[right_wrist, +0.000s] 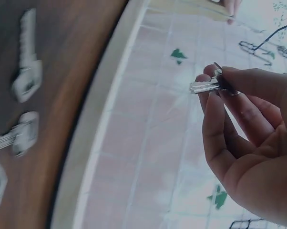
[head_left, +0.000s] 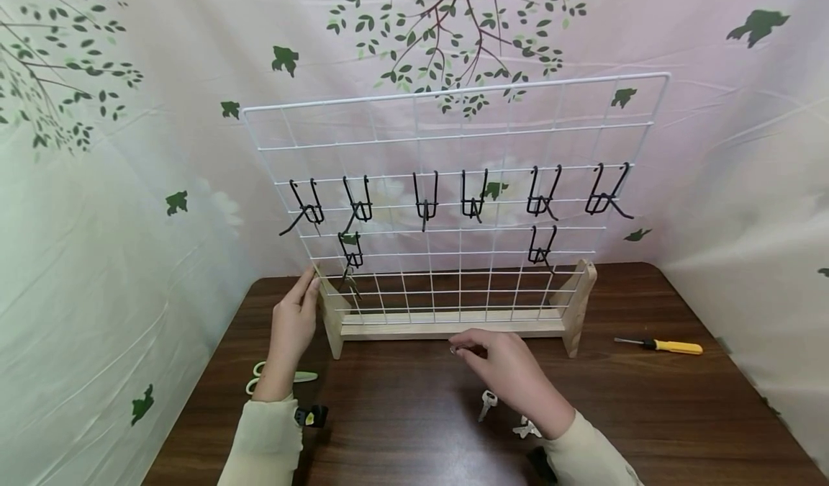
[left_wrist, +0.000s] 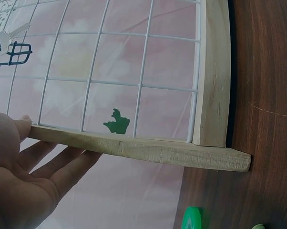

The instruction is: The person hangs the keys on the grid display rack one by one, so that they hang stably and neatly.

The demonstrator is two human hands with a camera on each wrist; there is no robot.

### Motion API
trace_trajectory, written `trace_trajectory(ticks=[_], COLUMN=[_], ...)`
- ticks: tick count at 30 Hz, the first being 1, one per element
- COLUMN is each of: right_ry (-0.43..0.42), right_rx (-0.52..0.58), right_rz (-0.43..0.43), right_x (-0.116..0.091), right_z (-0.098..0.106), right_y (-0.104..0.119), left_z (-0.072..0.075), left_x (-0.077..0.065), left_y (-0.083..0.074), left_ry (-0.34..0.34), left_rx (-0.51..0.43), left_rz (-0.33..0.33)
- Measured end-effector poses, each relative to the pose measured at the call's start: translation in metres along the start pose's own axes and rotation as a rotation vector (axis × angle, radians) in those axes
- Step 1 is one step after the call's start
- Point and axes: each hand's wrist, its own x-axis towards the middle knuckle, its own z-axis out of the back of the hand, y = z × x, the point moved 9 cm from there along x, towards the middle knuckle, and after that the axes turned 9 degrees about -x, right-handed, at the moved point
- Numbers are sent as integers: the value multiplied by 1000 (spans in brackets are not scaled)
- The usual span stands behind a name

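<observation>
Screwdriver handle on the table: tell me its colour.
The screwdriver handle is yellow, with a black front end; it shows best in the head view.

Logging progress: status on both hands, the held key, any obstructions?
Right hand pinching a key. Left hand holding wooden side support. No obstruction apparent.

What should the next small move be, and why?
Probably raise the right hand toward the lower-right hook: it pinches a key below that hook, another key already hangs from a different hook, and the left hand holds the wooden side support.
</observation>
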Motion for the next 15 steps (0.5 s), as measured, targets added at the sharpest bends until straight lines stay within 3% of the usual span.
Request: trace_trajectory(ticks=[15], right_ry=[-161], right_rx=[143], right_rz=[187], right_x=[27], right_z=[39], right_y=[89], left_z=[1], left_x=[1], left_y=[1], left_ry=[-3], left_rx=[12], left_rz=[-11])
